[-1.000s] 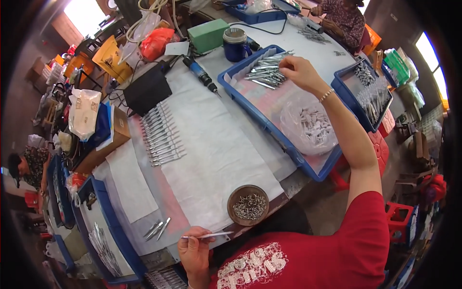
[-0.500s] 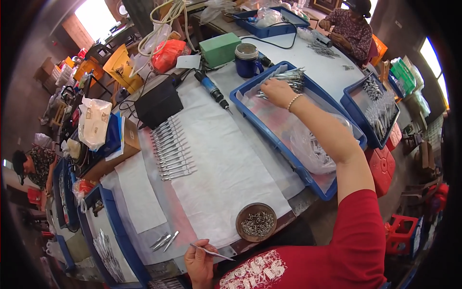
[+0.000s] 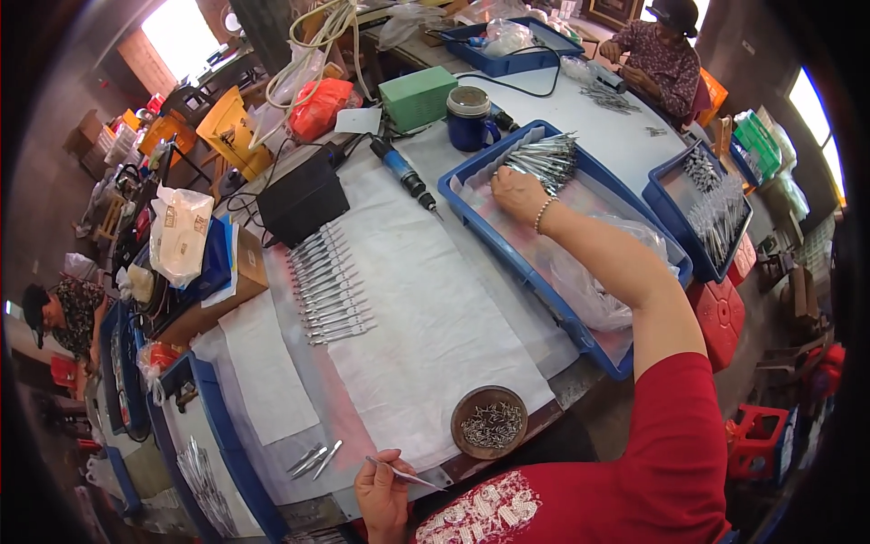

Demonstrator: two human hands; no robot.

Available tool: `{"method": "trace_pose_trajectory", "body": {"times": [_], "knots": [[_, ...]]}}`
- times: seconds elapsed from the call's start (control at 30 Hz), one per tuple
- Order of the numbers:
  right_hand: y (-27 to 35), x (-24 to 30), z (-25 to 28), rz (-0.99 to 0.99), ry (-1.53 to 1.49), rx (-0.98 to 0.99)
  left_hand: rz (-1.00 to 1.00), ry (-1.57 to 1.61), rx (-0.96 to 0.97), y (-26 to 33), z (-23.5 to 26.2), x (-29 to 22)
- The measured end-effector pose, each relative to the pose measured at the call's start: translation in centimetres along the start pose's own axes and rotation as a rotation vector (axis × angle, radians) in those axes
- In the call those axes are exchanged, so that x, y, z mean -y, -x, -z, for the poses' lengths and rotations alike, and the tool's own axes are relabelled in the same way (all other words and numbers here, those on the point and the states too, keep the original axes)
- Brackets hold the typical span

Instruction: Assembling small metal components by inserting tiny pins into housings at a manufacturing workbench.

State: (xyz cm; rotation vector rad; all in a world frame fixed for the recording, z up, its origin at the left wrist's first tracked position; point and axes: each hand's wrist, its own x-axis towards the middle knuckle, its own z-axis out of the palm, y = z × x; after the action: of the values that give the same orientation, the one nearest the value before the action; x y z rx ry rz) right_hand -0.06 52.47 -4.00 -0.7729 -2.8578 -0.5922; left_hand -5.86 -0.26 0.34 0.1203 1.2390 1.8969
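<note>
Near the table's front edge, my left hand (image 3: 382, 494) is closed round a slim, pointed silver piece (image 3: 412, 476), which looks like tweezers. My right hand (image 3: 519, 194) reaches into a blue tray (image 3: 507, 258), its curled fingers mostly hidden; what they hold cannot be made out. Just beyond that hand lies a heap of thin silver metal rods (image 3: 546, 161). A round brown bowl (image 3: 467, 442) of small metal parts stands right of my left hand. Further off, a row of slim silver pieces (image 3: 331, 290) lies on white cloth. Several short metal pieces (image 3: 317, 459) rest nearby.
A blue electric screwdriver (image 3: 401, 172), a blue mug (image 3: 468, 127), a green box (image 3: 417, 98) and a black box (image 3: 302, 201) stand at the back. More blue trays (image 3: 227, 444) flank the table. Co-workers sit far right and far left.
My right hand has drawn slightly back toward me from the rod heap, uncovering more of it. My left hand keeps its hold on the silver piece, almost unmoved.
</note>
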Motion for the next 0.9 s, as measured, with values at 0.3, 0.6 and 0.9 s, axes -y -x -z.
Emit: {"method": "trace_pose_trajectory", "body": {"times": [0.3,0.6,0.9], "knots": [[1.3,-2.8,3.6,0.107,-0.21,-0.015,0.063,0.099,0.042,0.7,0.6,0.8],[3.4,-2.3,4.7,0.132,-0.034,0.154,0.101,0.167,0.066,2.4,1.1,1.7],[1.9,-3.2,13.9,0.141,-0.069,0.18,0.108,0.177,0.068,3.5,1.6,1.7]]}}
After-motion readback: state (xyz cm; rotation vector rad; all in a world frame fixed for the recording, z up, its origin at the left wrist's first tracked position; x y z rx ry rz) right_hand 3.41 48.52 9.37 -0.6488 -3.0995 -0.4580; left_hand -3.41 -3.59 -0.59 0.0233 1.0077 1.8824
